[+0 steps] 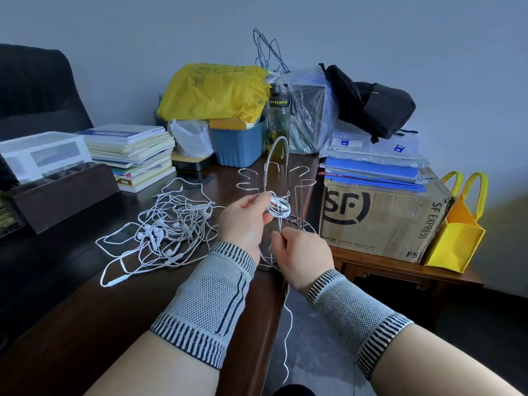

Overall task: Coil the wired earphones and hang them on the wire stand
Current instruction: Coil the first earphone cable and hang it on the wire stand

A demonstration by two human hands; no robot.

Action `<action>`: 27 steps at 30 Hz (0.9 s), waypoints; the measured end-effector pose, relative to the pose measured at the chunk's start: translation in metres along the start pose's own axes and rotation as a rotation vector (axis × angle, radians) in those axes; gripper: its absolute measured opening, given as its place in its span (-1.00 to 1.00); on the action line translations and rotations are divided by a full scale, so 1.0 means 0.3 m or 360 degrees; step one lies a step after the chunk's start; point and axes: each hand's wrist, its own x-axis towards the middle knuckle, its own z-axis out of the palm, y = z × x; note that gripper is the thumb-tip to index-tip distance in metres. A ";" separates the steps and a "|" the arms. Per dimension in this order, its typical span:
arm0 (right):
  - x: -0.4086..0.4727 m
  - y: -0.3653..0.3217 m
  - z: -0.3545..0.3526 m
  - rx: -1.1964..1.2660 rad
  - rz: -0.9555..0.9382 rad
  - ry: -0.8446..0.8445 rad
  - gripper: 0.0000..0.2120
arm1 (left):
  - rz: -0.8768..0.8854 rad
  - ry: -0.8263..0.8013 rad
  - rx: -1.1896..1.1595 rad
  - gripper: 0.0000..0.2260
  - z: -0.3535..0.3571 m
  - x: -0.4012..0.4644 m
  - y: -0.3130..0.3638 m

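Right hand (297, 252) grip: pinching cord | left hand (245, 218) grip: holding earphone coil (278, 207) before wire stand (303, 182)

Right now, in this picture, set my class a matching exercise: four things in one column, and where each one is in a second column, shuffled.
Things
1. coil
2. tangle
3. backpack
4. tote

Places
A. right of the box
B. on the desk, left of the stand
C. held in the left hand
D. on top of the folders

Pairs: 1-C, 2-B, 3-D, 4-A
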 end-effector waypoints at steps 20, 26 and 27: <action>0.040 -0.017 -0.130 0.0860 0.0311 0.0503 -0.80 | 0.0254 0.0005 0.0122 -0.89 0.006 0.004 -0.035; 0.128 -0.057 -0.187 0.0743 0.0319 0.0056 -0.66 | 0.0174 -0.0072 0.0065 -0.87 0.001 0.003 -0.026; 0.140 -0.062 -0.196 0.0763 0.0328 -0.0023 -0.64 | 0.0183 -0.0075 0.0081 -0.87 0.000 0.002 -0.025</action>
